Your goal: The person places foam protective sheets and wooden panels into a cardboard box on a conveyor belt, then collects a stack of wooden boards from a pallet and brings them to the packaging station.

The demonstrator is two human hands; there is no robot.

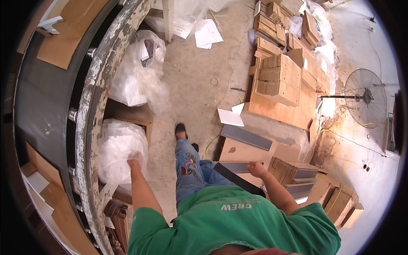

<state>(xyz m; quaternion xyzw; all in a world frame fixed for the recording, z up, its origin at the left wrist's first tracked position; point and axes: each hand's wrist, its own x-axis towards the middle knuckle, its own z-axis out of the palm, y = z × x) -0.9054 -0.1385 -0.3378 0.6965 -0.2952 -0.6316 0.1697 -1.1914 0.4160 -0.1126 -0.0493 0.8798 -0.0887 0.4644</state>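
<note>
The left hand (135, 162) gripped a crinkled white plastic bag (119, 148), fingers closed in its film. The right hand (256, 169) was curled shut around a flat dark strip (238, 180).

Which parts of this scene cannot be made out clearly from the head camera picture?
- Left hand: its fingers sink into the white plastic bag, so the grip is unclear.
- Bag contents: pale shapes, too blurred behind the plastic to identify.
- Right hand: closed near a dark flat strip; whether it holds it cannot be told.
- Standing fan: its base is lost in glare.
</note>
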